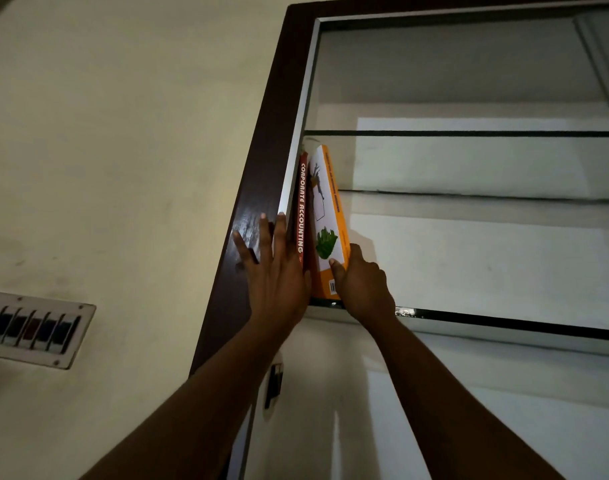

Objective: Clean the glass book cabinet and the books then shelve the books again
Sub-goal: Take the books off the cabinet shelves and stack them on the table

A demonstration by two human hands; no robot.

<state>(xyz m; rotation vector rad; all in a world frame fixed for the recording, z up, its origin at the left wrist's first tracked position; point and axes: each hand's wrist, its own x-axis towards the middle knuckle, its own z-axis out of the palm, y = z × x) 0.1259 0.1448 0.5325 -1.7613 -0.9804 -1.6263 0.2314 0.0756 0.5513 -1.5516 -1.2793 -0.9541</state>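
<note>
I'm in what looks like a room at home: cream painted wall point(123, 133), a switch panel point(33, 329), and a dark-framed glass book cabinet point(261, 150) holding an accounting book point(302, 209) and an orange book point(325, 220).

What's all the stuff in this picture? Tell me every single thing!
Corporate Accounting book: one, red spine with white letters, standing at the left end of the shelf against the frame.
orange book: one, orange and white with a green plant picture, leaning right beside the red one.
glass shelves: two dark front edges clearly seen, see-through, inside the cabinet.
cabinet frame: one, dark brown and shiny, around the glass.
switch panel: one, pale plate with dark switches, on the wall at lower left.
wall: cream, left of the cabinet.
left hand: fingers straight, pressed flat on the frame and the red book.
right hand: grips the orange book's bottom end.
</note>
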